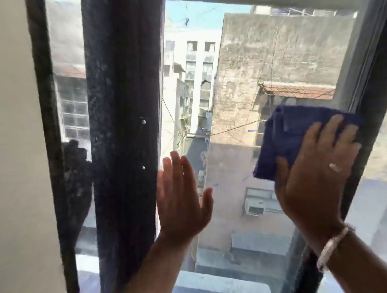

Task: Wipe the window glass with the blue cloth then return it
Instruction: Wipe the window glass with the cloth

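The window glass (236, 83) fills the middle of the view between two dark frame bars. My right hand (316, 175) lies flat on a folded blue cloth (282, 139) and presses it against the glass near the right frame bar. The cloth sticks out above and to the left of the fingers. My left hand (181, 197) is held flat with fingers apart against the glass, just right of the wide dark frame bar (124, 127). It holds nothing.
A dark slanted frame bar (371, 122) borders the pane on the right. A white wall (15, 152) stands at the far left, with a narrow dusty pane (71, 95) beside it. Buildings show outside through the glass.
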Tool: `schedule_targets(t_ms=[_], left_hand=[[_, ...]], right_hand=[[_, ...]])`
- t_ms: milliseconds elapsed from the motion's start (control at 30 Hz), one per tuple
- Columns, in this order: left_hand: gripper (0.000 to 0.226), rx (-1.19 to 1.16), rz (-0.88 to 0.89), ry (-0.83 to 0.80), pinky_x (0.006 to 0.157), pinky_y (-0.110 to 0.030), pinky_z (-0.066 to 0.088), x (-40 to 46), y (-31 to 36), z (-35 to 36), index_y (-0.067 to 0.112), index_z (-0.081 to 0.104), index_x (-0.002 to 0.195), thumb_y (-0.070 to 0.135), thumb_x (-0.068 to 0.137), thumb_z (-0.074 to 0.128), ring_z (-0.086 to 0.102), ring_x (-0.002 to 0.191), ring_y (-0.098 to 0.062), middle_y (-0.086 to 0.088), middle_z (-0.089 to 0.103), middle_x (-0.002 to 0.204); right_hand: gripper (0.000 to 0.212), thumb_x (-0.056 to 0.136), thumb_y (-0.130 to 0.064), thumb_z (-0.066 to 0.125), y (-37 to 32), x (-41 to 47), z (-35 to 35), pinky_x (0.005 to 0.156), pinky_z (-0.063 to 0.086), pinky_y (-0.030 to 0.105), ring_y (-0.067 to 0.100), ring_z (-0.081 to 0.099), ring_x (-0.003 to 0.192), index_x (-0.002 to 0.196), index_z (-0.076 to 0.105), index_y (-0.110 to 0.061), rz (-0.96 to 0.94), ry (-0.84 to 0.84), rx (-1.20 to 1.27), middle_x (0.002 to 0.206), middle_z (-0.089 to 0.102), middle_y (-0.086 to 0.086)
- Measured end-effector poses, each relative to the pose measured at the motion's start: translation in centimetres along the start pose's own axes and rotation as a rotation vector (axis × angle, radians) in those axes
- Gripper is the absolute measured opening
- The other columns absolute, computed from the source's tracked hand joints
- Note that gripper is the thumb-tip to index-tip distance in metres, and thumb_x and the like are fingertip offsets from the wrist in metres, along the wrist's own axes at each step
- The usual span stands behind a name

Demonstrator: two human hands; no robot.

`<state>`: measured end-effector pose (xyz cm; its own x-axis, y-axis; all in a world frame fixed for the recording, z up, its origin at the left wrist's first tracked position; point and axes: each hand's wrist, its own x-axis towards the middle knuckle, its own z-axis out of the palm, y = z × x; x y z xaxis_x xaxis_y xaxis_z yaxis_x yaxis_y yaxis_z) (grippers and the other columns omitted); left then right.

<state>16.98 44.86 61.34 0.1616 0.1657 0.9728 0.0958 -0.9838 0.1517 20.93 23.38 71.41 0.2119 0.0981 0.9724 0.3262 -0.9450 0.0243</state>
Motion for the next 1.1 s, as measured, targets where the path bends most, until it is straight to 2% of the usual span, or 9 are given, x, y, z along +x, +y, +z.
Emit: schedule_targets(t_ms=[133,300,533,633,733,800,867,967,1100], left_hand=[[0.078,0.030,-0.010,0.002,0.130,-0.046,0.004,-0.2,-0.2,0.3,0.005,0.011,0.162,0.056,0.103,0.022,0.011,0.159,-0.035,-0.015,0.002,0.172],[0.076,0.028,-0.018,0.016,0.129,-0.048,0.010,-0.4,0.2,0.4,0.004,0.015,0.161,0.053,0.103,0.024,0.014,0.158,-0.036,-0.018,0.011,0.170],[0.083,0.030,0.024,0.025,0.130,-0.046,0.005,0.0,0.1,0.7,0.005,0.006,0.163,0.049,0.099,0.036,0.010,0.159,-0.036,-0.018,0.005,0.171],[0.083,0.038,0.030,0.032,0.130,-0.046,0.005,-0.3,-0.1,0.7,0.005,0.008,0.163,0.049,0.099,0.037,0.011,0.159,-0.036,-0.018,0.005,0.171],[0.078,0.033,0.032,0.026,0.130,-0.045,0.005,-0.2,0.0,0.8,0.003,0.013,0.162,0.048,0.101,0.034,0.009,0.159,-0.035,-0.018,0.008,0.171],[0.078,0.025,0.022,0.014,0.130,-0.045,0.005,-0.2,0.1,0.6,0.003,0.010,0.162,0.049,0.102,0.031,0.007,0.159,-0.035,-0.018,0.006,0.171],[0.078,0.021,0.025,0.011,0.130,-0.047,0.005,0.0,0.2,0.6,0.003,0.007,0.163,0.048,0.103,0.030,0.006,0.159,-0.036,-0.019,0.004,0.171],[0.076,0.020,0.019,0.021,0.130,-0.047,0.006,0.1,0.4,0.4,0.002,0.010,0.162,0.047,0.103,0.030,0.007,0.159,-0.037,-0.021,0.006,0.170],[0.077,0.022,0.044,0.049,0.129,-0.048,0.011,-0.1,0.1,0.5,0.000,0.016,0.161,0.046,0.102,0.035,0.012,0.158,-0.038,-0.024,0.017,0.167]], right_hand=[[0.064,0.099,-0.026,0.044,-1.5,2.2,0.8,0.123,0.003,0.053,0.050,0.013,0.147,0.156,0.019,-0.014,-0.182,0.089,0.059,0.162,0.010,0.028],[0.053,0.096,-0.024,0.047,1.1,-5.7,2.3,0.114,0.027,0.058,0.046,0.036,0.133,0.149,0.037,-0.022,-0.633,0.005,0.032,0.155,0.035,0.019],[0.055,0.100,-0.033,0.040,-2.2,5.8,0.6,0.119,0.019,0.061,0.049,0.019,0.146,0.154,0.030,-0.022,-0.160,0.134,0.027,0.162,0.021,0.024],[0.061,0.095,-0.040,0.046,-5.5,2.5,1.2,0.118,0.018,0.061,0.048,0.021,0.145,0.152,0.034,-0.021,-0.276,0.075,0.077,0.160,0.027,0.024],[0.062,0.090,-0.042,0.052,-2.6,-3.1,1.0,0.108,0.035,0.065,0.047,0.031,0.135,0.147,0.039,-0.022,-0.528,-0.037,0.007,0.154,0.035,0.021],[0.057,0.093,-0.039,0.048,0.7,-1.8,0.2,0.107,0.038,0.066,0.047,0.031,0.135,0.147,0.039,-0.022,-0.460,-0.018,-0.030,0.155,0.034,0.025],[0.057,0.097,-0.037,0.043,2.1,2.3,-0.6,0.114,0.027,0.067,0.051,0.023,0.141,0.151,0.035,-0.021,-0.214,0.033,-0.012,0.158,0.025,0.028],[0.060,0.097,-0.033,0.043,-1.9,8.5,-1.3,0.119,0.011,0.062,0.053,0.015,0.147,0.154,0.030,-0.022,-0.013,0.108,0.054,0.162,0.017,0.027],[0.057,0.094,-0.037,0.046,-9.1,5.0,-0.1,0.119,0.015,0.061,0.052,0.026,0.144,0.149,0.043,-0.022,-0.307,0.045,0.071,0.159,0.028,0.025]])
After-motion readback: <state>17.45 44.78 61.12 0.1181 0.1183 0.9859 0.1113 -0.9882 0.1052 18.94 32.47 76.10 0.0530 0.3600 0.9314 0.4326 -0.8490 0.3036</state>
